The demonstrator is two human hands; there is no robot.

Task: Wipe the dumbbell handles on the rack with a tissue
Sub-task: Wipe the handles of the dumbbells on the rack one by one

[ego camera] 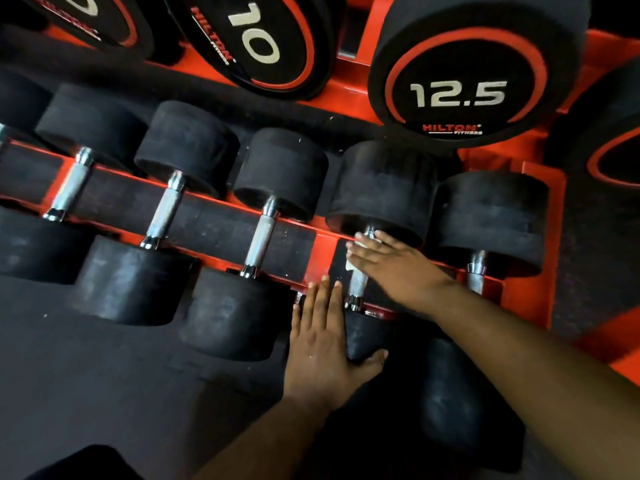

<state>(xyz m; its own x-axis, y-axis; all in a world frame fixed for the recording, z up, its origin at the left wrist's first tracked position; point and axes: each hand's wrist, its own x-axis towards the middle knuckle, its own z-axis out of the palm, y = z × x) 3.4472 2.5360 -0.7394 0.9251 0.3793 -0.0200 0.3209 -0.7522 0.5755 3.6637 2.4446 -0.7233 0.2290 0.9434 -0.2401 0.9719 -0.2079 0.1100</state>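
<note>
Down at the bottom of the shot, closest to the camera, the left hand (320, 336) lies flat with straight fingers against the near black rubber head (367, 336) of the dumbbell being cleaned, thumb hooked round its far side, so it's bracing rather than gripping. Keep it that way, I'd say, because a round head will want to roll once you start scrubbing.

Just past it, the right hand (391, 261) is laid over the knurled chrome handle (358, 282) with fingers stretched out, pressing a white tissue (356, 249) onto the upper part of the bar. It isn't wrapped round anything, it's just a flat press. To do this well I'd fold the tissue round the bar and twist while sliding end to end, since knurling traps grime and a flat pass only hits the top. The lower stretch of the handle near the collar is bare and probably needs a pass.

Further left on the red steel rack (325, 258) sit three more dumbbells with chrome handles (259, 242), all uncovered. Behind, on the upper tier, there's a big black dumbbell marked 12.5 (460, 81).

Hard to make out: most of the tissue is hidden under the fingers, so I can't tell how big or how dirty it is. The handle on the far right is partly blocked by the right forearm, and the bottom right corner is pretty much black.
</note>
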